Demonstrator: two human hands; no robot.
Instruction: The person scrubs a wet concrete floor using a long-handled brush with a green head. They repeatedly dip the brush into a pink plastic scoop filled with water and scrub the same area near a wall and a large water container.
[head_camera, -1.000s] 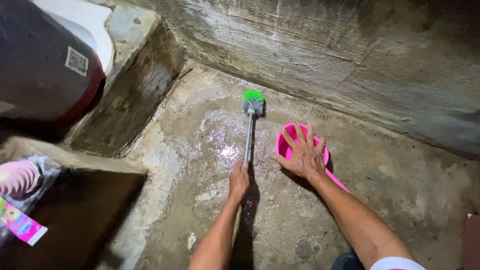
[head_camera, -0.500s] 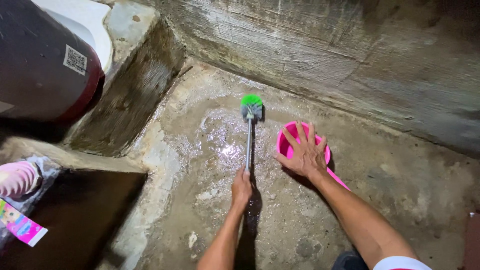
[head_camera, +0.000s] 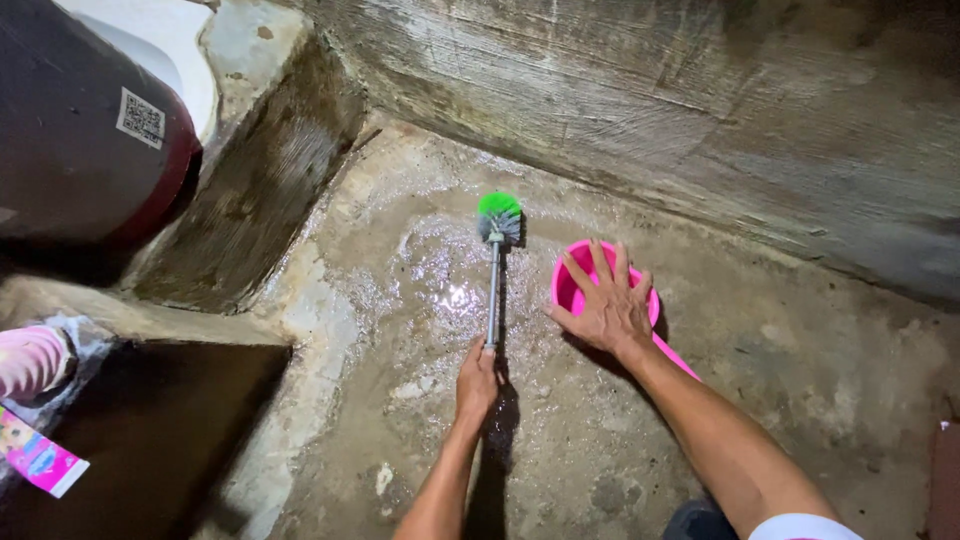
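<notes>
scrubbing well probably means keeping the left hand (head_camera: 476, 383) wrapped tight around the brush (head_camera: 494, 262) handle's end, bristles flat on the wet concrete floor (head_camera: 400, 300) toward the far wall; right hand (head_camera: 607, 308) spread open over the pink scoop (head_camera: 571, 292), steadying.

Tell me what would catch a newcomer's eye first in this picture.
The green-headed brush stands out mid-frame on the wet concrete floor, its metal handle held by the left hand. Just right of it, the right hand lies spread over a bright pink scoop. A dark barrel fills the upper left corner.
</notes>
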